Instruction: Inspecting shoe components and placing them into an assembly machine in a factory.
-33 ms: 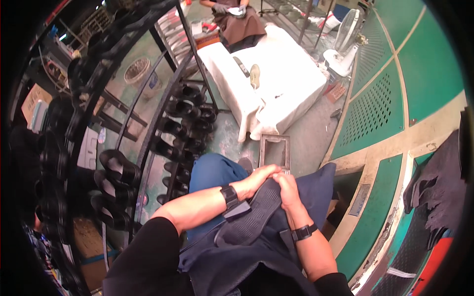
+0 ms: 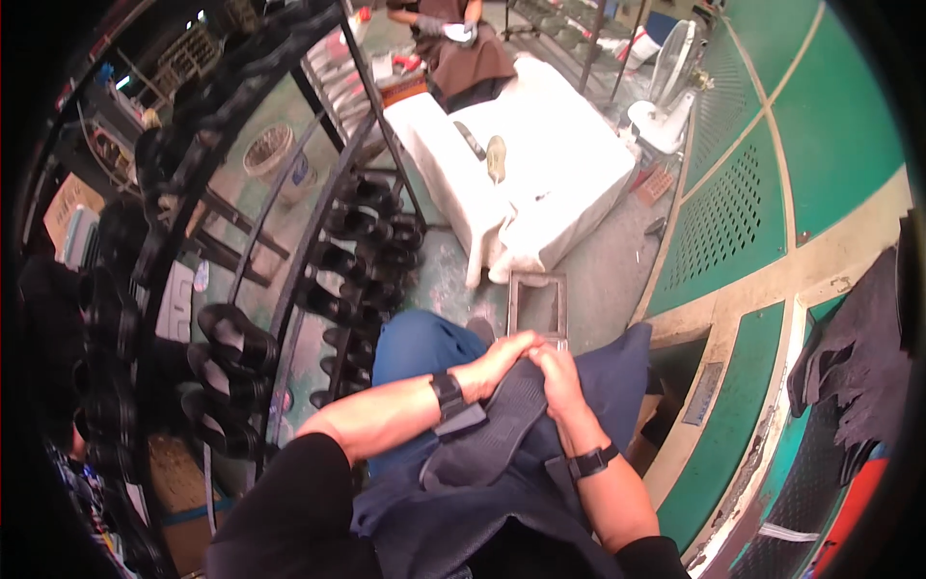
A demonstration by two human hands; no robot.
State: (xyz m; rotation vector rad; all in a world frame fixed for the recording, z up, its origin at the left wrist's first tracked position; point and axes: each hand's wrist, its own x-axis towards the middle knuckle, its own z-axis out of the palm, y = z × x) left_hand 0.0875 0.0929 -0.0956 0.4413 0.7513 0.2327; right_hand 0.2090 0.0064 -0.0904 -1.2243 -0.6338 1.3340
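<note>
Gripping the far end of a dark shoe (image 2: 487, 431), the fingers of the left hand (image 2: 496, 368) and right hand (image 2: 558, 379) close around its edges and meet at the tip; their ends are hidden. The shoe slants back from them toward the person, ribbed sole up, over the dark blue apron (image 2: 606, 391) on the lap. The left forearm slants in from the left, the right one rises more steeply. Beyond the hands stands a metal frame (image 2: 514, 307).
</note>
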